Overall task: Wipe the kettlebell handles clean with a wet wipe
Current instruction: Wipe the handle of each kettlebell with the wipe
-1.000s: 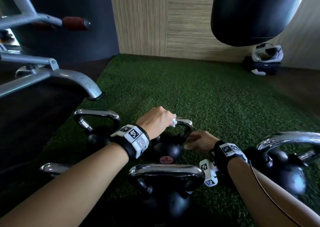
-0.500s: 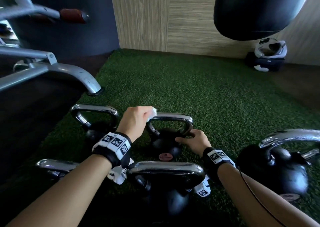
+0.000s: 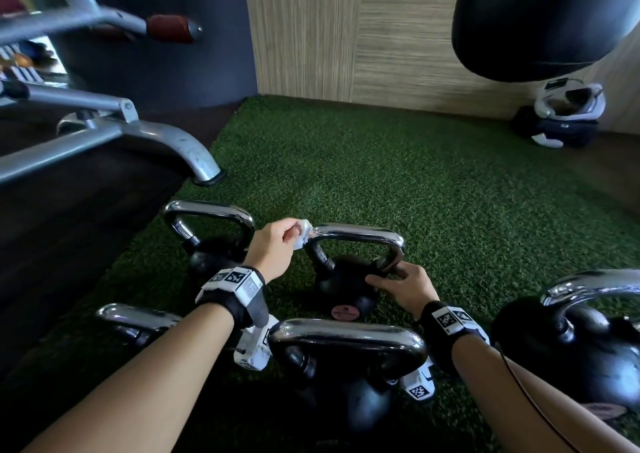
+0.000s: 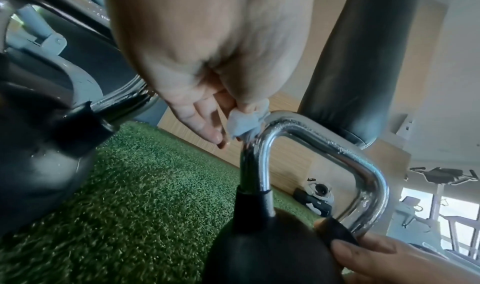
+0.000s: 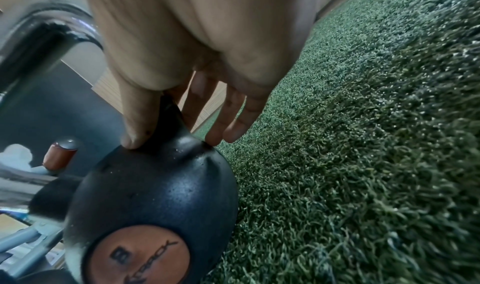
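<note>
A black kettlebell [image 3: 346, 290] with a chrome handle [image 3: 360, 232] stands on green turf in the middle of the head view. My left hand [image 3: 282, 241] pinches a crumpled white wet wipe [image 3: 303, 235] against the handle's left corner. The left wrist view shows the wipe [image 4: 242, 122] pressed on the bend of the handle [image 4: 324, 144], with the left hand [image 4: 207, 122] behind it. My right hand [image 3: 394, 281] grips the base of the handle's right post. In the right wrist view its thumb and fingers [image 5: 168, 142] straddle the post on top of the bell [image 5: 155, 196].
Several more chrome-handled kettlebells stand around: far left [image 3: 207, 217], near left [image 3: 138, 317], near centre [image 3: 346, 341], right [image 3: 588, 314]. A grey bench leg [image 3: 180, 147] ends at the turf's left edge. A black punching bag [image 3: 540, 19] hangs top right, above a dark bag [image 3: 561, 120].
My left hand has slid the wipe leftwards along the top bar to the handle's left corner. The right hand has shifted a little up onto the right post's base.
</note>
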Tool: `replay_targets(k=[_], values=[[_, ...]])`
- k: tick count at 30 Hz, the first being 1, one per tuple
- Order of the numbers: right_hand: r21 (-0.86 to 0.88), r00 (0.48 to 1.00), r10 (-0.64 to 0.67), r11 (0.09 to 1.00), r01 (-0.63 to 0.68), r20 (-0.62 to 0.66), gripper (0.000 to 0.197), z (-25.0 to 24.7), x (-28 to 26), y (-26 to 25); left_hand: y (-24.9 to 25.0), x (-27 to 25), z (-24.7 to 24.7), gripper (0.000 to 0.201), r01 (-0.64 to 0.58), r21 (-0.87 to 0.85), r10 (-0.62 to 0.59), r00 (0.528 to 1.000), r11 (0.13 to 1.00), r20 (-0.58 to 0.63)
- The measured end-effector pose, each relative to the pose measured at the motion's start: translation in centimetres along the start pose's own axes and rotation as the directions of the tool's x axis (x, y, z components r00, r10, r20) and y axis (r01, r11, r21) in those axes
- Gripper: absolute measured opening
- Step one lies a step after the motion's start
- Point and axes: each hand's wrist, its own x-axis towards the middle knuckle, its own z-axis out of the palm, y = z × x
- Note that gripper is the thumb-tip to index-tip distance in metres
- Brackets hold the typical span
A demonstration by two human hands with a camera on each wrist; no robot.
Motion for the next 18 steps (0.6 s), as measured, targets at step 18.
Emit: replay_targets(k=[18], values=[[-0.015,0.999,0.025,1.000,-0.025,0.032,0.033,-0.6,0.4,-0.8,-2.6,-0.6,2.7,0.015,0.177,0.041,-0.180,0.925,0.983,0.334]])
